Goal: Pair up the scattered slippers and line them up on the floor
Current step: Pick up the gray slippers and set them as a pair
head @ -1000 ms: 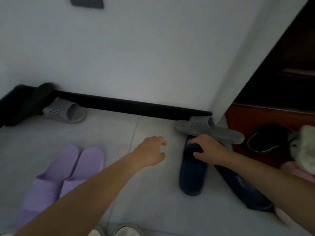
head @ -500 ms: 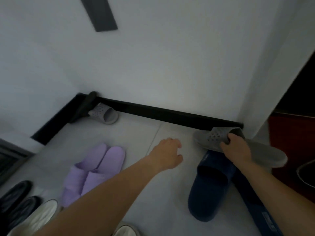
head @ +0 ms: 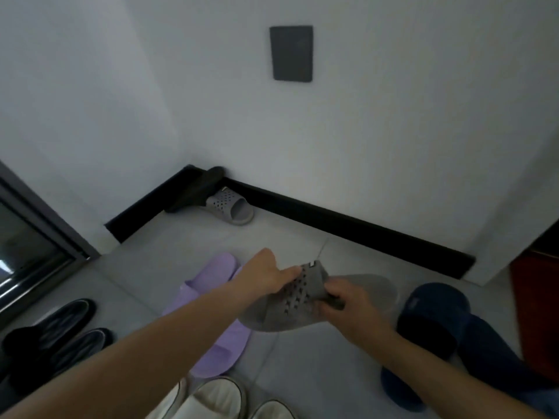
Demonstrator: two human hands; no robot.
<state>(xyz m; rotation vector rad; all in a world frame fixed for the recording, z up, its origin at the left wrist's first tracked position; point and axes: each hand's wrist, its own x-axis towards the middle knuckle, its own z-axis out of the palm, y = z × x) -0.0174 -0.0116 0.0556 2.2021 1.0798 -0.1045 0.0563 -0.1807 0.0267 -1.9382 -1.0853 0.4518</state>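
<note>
Slipper (head: pixel 290 300) now between both hands.

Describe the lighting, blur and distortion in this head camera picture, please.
Head view: dim, cool light; dark shoes at lower left lose detail. Wide-angle bending curves the baseboard and stretches both forearms. Slight softness on the grey slipper held by the left hand and right hand. No strong glare.
</note>
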